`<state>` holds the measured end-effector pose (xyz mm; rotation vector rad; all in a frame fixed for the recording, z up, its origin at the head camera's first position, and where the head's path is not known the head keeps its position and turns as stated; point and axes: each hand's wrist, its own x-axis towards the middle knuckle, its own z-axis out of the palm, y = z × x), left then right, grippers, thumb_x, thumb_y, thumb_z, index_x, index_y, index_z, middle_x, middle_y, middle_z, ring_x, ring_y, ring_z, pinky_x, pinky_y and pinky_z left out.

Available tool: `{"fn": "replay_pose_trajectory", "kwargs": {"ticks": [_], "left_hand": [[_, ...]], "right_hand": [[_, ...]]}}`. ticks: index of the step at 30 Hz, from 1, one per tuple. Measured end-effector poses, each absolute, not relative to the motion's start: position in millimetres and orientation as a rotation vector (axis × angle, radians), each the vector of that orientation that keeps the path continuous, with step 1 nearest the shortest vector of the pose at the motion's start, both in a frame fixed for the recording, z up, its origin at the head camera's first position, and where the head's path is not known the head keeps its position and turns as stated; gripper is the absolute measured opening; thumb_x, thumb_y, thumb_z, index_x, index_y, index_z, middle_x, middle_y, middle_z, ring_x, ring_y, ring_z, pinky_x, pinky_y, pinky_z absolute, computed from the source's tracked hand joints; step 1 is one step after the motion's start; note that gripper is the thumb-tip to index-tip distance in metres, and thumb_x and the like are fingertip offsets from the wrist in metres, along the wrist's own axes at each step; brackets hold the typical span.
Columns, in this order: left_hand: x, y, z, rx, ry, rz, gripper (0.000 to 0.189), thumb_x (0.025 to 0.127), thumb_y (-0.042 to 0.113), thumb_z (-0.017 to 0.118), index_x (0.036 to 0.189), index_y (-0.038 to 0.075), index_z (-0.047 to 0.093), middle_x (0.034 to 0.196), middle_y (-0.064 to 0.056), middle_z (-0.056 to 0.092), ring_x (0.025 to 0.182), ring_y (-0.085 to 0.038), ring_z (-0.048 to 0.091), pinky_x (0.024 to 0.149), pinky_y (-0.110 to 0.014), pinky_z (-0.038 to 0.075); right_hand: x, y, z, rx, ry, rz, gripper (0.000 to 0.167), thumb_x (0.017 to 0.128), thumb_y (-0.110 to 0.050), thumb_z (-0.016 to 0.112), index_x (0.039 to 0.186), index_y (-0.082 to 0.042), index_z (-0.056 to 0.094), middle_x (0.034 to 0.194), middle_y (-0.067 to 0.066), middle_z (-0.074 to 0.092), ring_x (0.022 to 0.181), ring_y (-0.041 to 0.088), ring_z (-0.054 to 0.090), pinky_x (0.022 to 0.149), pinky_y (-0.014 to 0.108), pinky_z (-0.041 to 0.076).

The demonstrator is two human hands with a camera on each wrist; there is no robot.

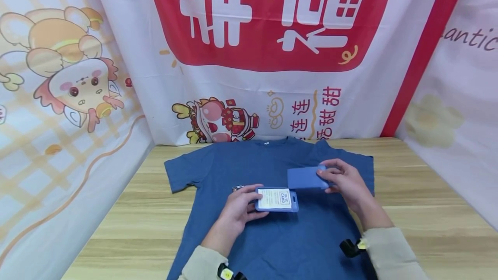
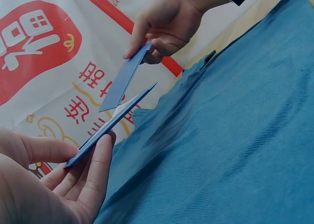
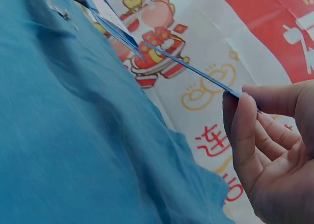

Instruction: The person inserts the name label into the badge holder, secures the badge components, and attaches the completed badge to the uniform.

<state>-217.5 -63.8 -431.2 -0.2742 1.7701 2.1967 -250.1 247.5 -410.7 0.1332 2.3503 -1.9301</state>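
My left hand [image 1: 238, 213] grips the end of a blue ID card holder [image 1: 295, 202], thumb above and fingers below. A white printed card [image 1: 272, 198] lies in it, face up, marked "ID/IC CARD". My right hand [image 1: 346, 182] pinches the right end of a flat blue cover panel [image 1: 303, 178] between thumb and fingers. In the left wrist view the panel [image 2: 122, 81] slants down with its lower end right by the holder [image 2: 105, 130]. A small metal clip [image 3: 61, 10] lies on the blue T-shirt [image 1: 249, 167], just beyond my left hand.
The T-shirt is spread over a wood-grain table [image 1: 132, 224], its neckline towards the back edge. A white printed cloth [image 1: 280, 81] hangs behind the table, with more printed cloth [image 1: 78, 150] along the left side. Both wrists carry small black cameras [image 1: 350, 248].
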Motion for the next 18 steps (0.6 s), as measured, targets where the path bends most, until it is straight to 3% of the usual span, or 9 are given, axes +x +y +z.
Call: {"fn": "replay_pose_trajectory", "kwargs": {"ticks": [9,18], "left_hand": [[-218.1,-64.3,-429.9,-0.283,1.774,2.197,0.046,0.104,0.009,0.065,0.151,0.007,0.062,0.154,-0.024,0.057,0.108,-0.026,0.074,0.092,-0.048,0.067],[-218.7,-65.8,-429.7,-0.273,1.738,2.252,0.047,0.106,0.009,0.062,0.153,0.006,0.059,0.155,-0.025,0.057,0.109,-0.024,0.075,0.094,-0.046,0.066]], "right_hand": [[-248.0,233.6,-410.1,0.053,2.295,-1.944,0.057,0.104,-0.037,0.074,0.148,-0.007,0.053,0.108,0.0,0.074,0.086,0.016,0.067,0.074,0.027,0.062],[-247.2,221.6,-414.7,-0.024,2.317,-1.84,0.047,0.103,-0.029,0.075,0.138,-0.003,0.059,0.105,0.002,0.074,0.086,0.019,0.066,0.069,0.03,0.063]]}}
